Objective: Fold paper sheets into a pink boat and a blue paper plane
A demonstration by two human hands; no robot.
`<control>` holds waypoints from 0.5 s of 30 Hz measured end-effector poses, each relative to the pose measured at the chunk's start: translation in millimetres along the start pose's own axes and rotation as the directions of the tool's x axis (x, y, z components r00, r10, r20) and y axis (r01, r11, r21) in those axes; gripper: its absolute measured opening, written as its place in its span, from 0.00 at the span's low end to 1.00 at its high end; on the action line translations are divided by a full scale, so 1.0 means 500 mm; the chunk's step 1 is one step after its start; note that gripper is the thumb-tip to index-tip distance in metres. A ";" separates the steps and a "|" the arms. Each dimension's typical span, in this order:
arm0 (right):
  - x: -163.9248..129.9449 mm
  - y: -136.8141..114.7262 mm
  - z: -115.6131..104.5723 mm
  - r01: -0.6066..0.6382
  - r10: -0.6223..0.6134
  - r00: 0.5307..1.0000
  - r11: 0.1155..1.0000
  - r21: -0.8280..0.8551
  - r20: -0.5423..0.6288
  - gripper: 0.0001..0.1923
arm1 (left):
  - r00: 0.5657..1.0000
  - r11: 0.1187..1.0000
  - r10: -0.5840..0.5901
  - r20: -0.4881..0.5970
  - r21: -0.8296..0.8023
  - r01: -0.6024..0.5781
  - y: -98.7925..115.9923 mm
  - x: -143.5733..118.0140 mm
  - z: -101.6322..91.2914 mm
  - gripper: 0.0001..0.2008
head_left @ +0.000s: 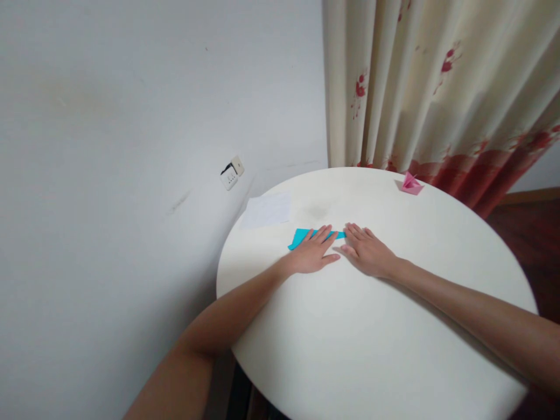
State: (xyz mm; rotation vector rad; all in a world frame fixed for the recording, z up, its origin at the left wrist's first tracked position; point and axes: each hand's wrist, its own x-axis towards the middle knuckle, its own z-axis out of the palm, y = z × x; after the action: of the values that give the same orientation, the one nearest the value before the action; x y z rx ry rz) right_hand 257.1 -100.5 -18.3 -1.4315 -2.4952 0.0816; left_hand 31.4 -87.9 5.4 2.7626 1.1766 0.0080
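Note:
A folded piece of blue paper (301, 235) lies on the white round table (376, 338), its narrow end pointing right. My left hand (314, 252) rests flat across its middle, fingers spread and thumb apart. Over the narrow right end lies my right hand (365, 251), palm down with fingers stretched out and the thumb held away. Parts of the paper are hidden under both hands. Its lower left corner looks slightly raised from the tabletop.
A pink folded paper shape (411, 184) stands near the table's far right edge. White paper (268, 210) lies at the far left, close to the wall (131, 116) with its socket (229, 177). Behind the table hangs a floral curtain (406, 99).

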 end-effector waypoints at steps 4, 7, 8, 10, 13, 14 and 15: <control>-0.001 0.001 0.003 -0.059 0.058 0.998 0.998 -0.023 -0.034 0.40 | 1.000 1.000 -0.003 0.004 0.006 0.003 -0.002 0.001 0.001 0.35; -0.002 -0.008 0.004 -0.040 0.039 0.998 0.999 -0.026 -0.049 0.40 | 1.000 1.000 -0.003 0.009 0.011 0.003 -0.001 0.003 0.000 0.36; -0.001 -0.012 0.004 -0.010 0.009 0.999 1.000 -0.019 -0.043 0.40 | 1.000 1.000 -0.004 0.011 0.013 0.004 -0.001 0.003 -0.001 0.36; -0.001 -0.017 0.003 0.061 -0.061 0.998 0.998 0.001 -0.023 0.39 | 1.000 1.000 -0.005 0.017 0.019 0.005 0.000 0.004 -0.002 0.35; -0.001 -0.022 0.003 0.113 -0.112 0.994 0.993 0.027 -0.007 0.38 | 1.000 0.999 -0.001 0.025 0.033 0.000 0.001 0.003 -0.004 0.34; -0.001 -0.022 0.003 0.115 -0.114 0.993 0.993 0.029 -0.007 0.38 | 1.000 0.999 0.000 0.024 0.037 -0.001 0.000 0.003 -0.003 0.34; -0.001 -0.022 0.003 0.114 -0.114 0.993 0.993 0.029 -0.007 0.38 | 1.000 0.999 0.000 0.023 0.039 -0.001 0.000 0.003 -0.003 0.34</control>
State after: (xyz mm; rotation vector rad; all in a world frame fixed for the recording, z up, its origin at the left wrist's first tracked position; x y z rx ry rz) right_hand 247.6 -106.3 -17.8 -1.2733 -2.5547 0.0925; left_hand 32.3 -86.7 6.9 2.7890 1.1834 -0.0468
